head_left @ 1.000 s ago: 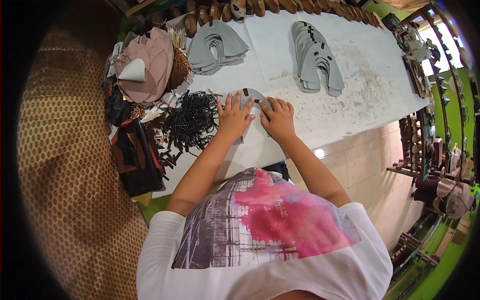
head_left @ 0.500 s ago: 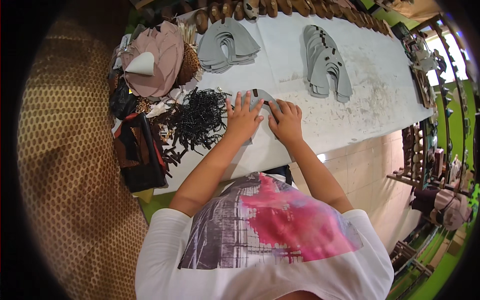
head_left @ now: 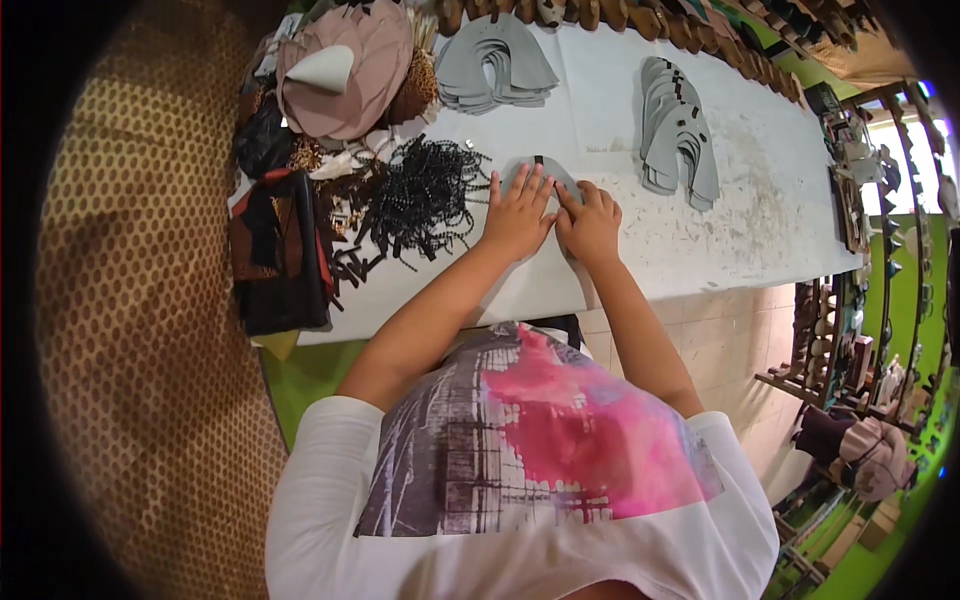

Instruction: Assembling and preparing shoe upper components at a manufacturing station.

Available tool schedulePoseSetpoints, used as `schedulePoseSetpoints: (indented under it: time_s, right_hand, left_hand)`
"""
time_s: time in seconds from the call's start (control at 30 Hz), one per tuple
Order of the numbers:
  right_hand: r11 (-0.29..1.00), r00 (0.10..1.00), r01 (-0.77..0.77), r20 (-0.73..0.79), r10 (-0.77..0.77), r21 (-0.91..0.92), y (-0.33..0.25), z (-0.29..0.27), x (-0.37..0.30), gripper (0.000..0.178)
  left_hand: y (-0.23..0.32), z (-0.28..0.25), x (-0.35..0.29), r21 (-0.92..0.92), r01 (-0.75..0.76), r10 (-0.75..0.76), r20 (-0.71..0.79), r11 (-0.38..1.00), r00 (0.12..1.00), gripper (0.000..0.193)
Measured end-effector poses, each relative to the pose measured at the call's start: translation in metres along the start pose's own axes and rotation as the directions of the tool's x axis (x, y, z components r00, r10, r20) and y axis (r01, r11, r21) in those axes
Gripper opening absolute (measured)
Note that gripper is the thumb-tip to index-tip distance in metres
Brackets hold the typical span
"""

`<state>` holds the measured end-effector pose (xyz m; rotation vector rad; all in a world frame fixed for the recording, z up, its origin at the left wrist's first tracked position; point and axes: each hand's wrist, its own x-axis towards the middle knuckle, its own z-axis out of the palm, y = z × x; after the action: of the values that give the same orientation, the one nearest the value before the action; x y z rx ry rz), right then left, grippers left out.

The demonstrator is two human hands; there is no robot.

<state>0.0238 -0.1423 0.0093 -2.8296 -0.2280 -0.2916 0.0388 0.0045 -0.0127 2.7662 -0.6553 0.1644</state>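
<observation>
On the white table in front of me lies a grey, curved, horseshoe-shaped flat piece (head_left: 562,174) with a small dark strip stuck at the top of its curve. My left hand (head_left: 517,218) rests flat over its left arm, fingers stretched and apart. Over the other arm, my right hand (head_left: 590,228) presses down with its fingertips, the index finger touching the curve. Much of the piece is hidden beneath both hands. Beyond it on the right, a fanned stack of similar grey pieces (head_left: 660,150) carries dark strips. Another grey stack (head_left: 463,72) sits farther back, left of centre.
A heap of black beaded-looking cords (head_left: 425,195) lies left of my hands, near short dark strips (head_left: 350,268). Behind are layered pink pieces (head_left: 385,75) with a white cone (head_left: 322,70). Brown shoe lasts (head_left: 610,14) line the far edge. A dark open case (head_left: 285,250) stands front left.
The view has shifted, so the table's things sit differently in the picture. Both hands stay on the grey piece, the right fingers now closer to the top of its curve.
</observation>
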Motion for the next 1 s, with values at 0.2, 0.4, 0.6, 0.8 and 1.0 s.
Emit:
schedulePoseSetpoints:
  time_s: [0.2,0.4,0.6,0.8,1.0]
  right_hand:
    - [0.987,0.990,-0.131,0.049,0.135,-0.092,-0.026,0.001,-0.001,0.035]
    - [0.998,0.998,0.061,-0.027,-0.061,0.016,-0.072,-0.001,0.015,0.027]
    - [0.833,0.861,0.490,0.008,-0.509,0.258,-0.161,0.014,0.029,0.025]
    - [0.650,0.664,0.720,0.031,-0.747,0.246,-0.223,0.048,0.037,0.019]
    - [0.686,0.678,0.715,0.108,-0.727,0.136,-0.239,0.061,0.048,0.017]
  left_hand:
    - [-0.006,-0.023,-0.017,-0.063,0.071,-0.066,0.084,0.995,0.994,0.059]
    - [-0.055,-0.072,-0.052,0.001,0.302,-0.301,-0.083,0.953,0.950,0.042]
    - [-0.102,-0.112,-0.107,-0.045,0.540,-0.527,-0.293,0.841,0.797,0.030]
    - [-0.141,-0.127,-0.153,0.017,0.690,-0.636,-0.373,0.723,0.675,0.022]
    - [-0.150,-0.132,-0.172,-0.035,0.731,-0.684,-0.387,0.681,0.618,0.022]
